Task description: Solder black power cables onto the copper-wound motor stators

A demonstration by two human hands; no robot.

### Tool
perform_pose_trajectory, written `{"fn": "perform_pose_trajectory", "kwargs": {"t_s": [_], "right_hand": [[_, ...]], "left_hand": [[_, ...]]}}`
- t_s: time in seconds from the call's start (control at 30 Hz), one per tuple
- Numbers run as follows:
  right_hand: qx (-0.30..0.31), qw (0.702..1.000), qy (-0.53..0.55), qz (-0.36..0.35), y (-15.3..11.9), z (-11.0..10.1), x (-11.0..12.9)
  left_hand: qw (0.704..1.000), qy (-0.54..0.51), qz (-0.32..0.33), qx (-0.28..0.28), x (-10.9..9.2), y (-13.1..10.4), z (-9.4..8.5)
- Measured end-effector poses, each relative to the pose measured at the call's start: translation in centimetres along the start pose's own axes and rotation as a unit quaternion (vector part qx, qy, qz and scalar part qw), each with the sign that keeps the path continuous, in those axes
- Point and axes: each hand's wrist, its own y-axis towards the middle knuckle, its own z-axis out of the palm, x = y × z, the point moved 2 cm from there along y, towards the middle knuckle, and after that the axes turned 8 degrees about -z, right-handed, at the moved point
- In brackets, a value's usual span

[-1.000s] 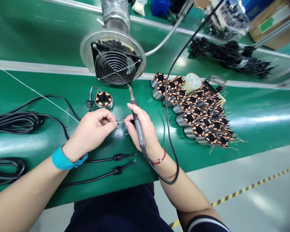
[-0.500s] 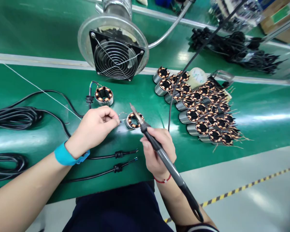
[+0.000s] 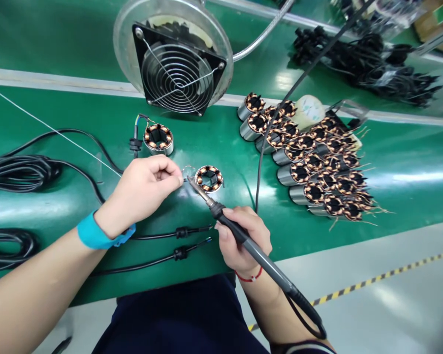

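My right hand (image 3: pixel 245 238) is closed around the grey-black handle of a soldering iron (image 3: pixel 256 250). Its metal tip reaches the thin wires beside a copper-wound stator (image 3: pixel 209 179), just off my left fingertips. My left hand (image 3: pixel 149 187), with a blue wrist strap, pinches a thin wire (image 3: pixel 185 180) at that spot; whether it is a stator lead or solder I cannot tell. A pale thin strand (image 3: pixel 59 133) runs from the left edge toward this hand. Behind it stands a second stator (image 3: pixel 158 138), with a black cable's coloured wires at its rim.
Rows of stators (image 3: pixel 300 173) stand at right, near a roll of tape (image 3: pixel 309 112). A fan with a wire guard (image 3: pixel 179 78) hangs at the back. Coiled black cables (image 3: pixel 18 172) lie left; two cable ends (image 3: pixel 180 253) lie in front. The iron's cord (image 3: pixel 259 182) crosses the bench.
The soldering iron's tip has moved left and down, from above the stator to the wires by my left fingertips. My left hand keeps its pinch. The view has shifted slightly.
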Motion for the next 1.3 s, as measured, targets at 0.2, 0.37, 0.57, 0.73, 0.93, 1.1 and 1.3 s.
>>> {"fn": "perform_pose_trajectory", "kwargs": {"t_s": [0.2,0.37,0.57,0.73,0.93,1.1,1.3], "right_hand": [[-0.002,1.000,-0.012,0.012,-0.3,-0.1,-0.2],[0.001,1.000,-0.006,0.006,-0.3,0.0,-0.2],[-0.017,1.000,-0.017,0.007,-0.5,-0.1,-0.3],[-0.008,1.000,-0.007,0.010,-0.5,0.0,-0.2],[-0.027,0.999,-0.017,0.017,-0.4,-0.2,-0.3],[0.014,0.999,-0.024,0.022,0.1,-0.1,-0.5],[0.101,0.993,0.012,0.056,3.0,-0.3,0.1]], "left_hand": [[1.000,-0.016,0.007,0.000,0.0,0.0,0.0],[1.000,-0.012,0.013,-0.004,0.0,-0.1,0.0],[1.000,-0.011,0.012,-0.004,-0.1,0.0,0.0],[1.000,-0.005,0.013,-0.005,-0.1,-0.1,0.0],[1.000,-0.009,0.010,-0.001,0.0,0.0,0.0],[1.000,-0.007,0.011,-0.003,-0.1,0.0,0.0],[1.000,-0.007,0.008,0.000,-0.3,-0.1,-0.1]]}}
